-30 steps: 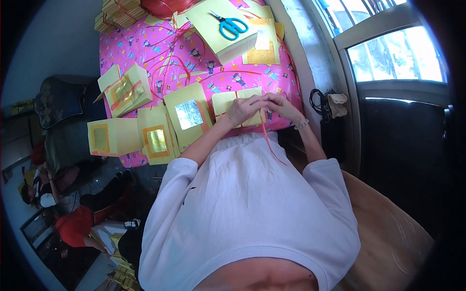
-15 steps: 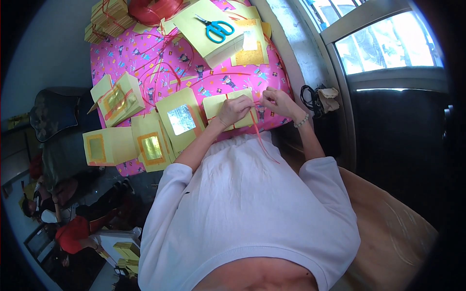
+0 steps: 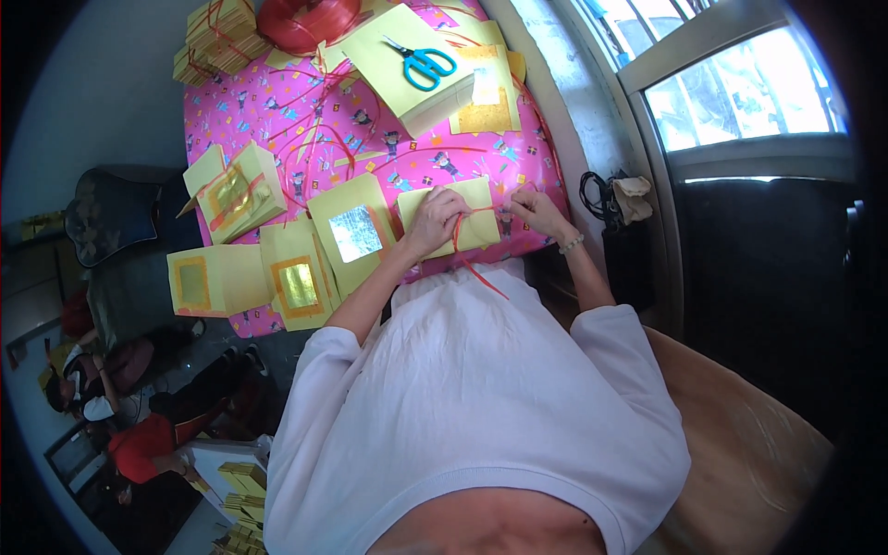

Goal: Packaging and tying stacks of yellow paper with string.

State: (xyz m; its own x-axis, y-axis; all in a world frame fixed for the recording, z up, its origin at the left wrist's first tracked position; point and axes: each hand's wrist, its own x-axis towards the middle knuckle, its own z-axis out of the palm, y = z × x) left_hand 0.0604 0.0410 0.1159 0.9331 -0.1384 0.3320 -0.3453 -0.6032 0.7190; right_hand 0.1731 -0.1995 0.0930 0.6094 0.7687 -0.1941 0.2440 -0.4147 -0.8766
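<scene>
A small stack of yellow paper (image 3: 478, 193) lies at the table's near edge, with red plastic string (image 3: 481, 211) across it. On top of it rests my left hand (image 3: 437, 220), fingers closed on the string at the stack's middle. One loose end hangs from there over the near edge toward my lap. Just right of the stack, my right hand (image 3: 539, 213) is closed in a pinch on the other stretch of string, which runs taut between both hands. My fingers hide the crossing point.
Teal-handled scissors (image 3: 427, 68) lie on a thick yellow paper stack (image 3: 388, 46). Left of my hands are paper stacks with foil squares (image 3: 355, 233). A red string coil (image 3: 310, 20) and tied bundles (image 3: 220, 37) stand at the back. Two people (image 3: 139, 449) are at lower left.
My hands have drawn apart, the left one moving left over the stack. The string now stretches sideways between them. The whole view has shifted slightly.
</scene>
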